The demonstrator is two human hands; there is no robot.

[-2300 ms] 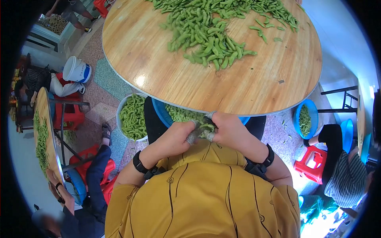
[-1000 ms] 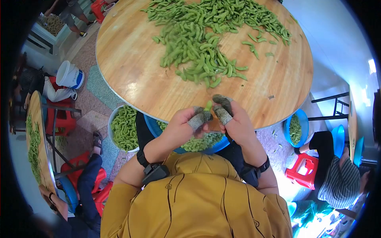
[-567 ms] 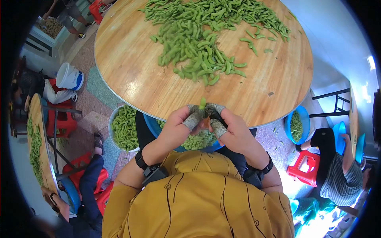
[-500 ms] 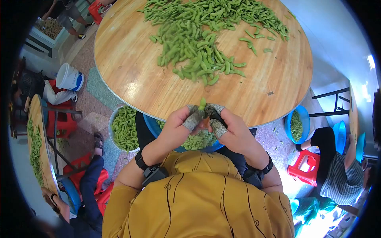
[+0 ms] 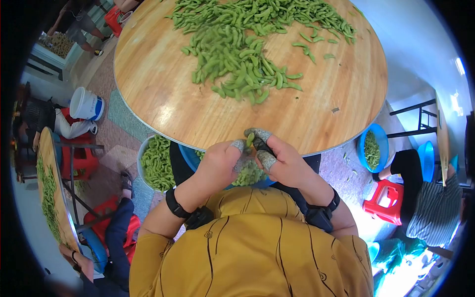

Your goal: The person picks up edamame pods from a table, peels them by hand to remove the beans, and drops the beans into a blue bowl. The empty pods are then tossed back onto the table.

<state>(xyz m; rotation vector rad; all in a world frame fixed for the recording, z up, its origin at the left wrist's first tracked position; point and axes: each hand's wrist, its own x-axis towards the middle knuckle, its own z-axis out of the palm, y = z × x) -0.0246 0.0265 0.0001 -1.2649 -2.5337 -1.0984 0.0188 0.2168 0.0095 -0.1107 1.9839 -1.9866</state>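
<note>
Over the near edge of the round wooden table, my two hands meet at a green soybean pod. My left hand is closed, its thumb in a grey finger cover against the pod. From the other side, my right hand pinches it with covered fingers, one cover looking dark and wet. Below them, partly hidden by my hands and the table, a blue basin holds shelled green beans. A large heap of pods lies spread on the table.
A pale tub full of pods stands left of my legs. Another blue basin with green contents sits at the right. People work at both sides, near red stools. A white bucket is at the left.
The pod between my hands now sits a little lower and tilted, and my fingers have shifted around it. My head view has moved slightly. A person's arm at the right has lowered.
</note>
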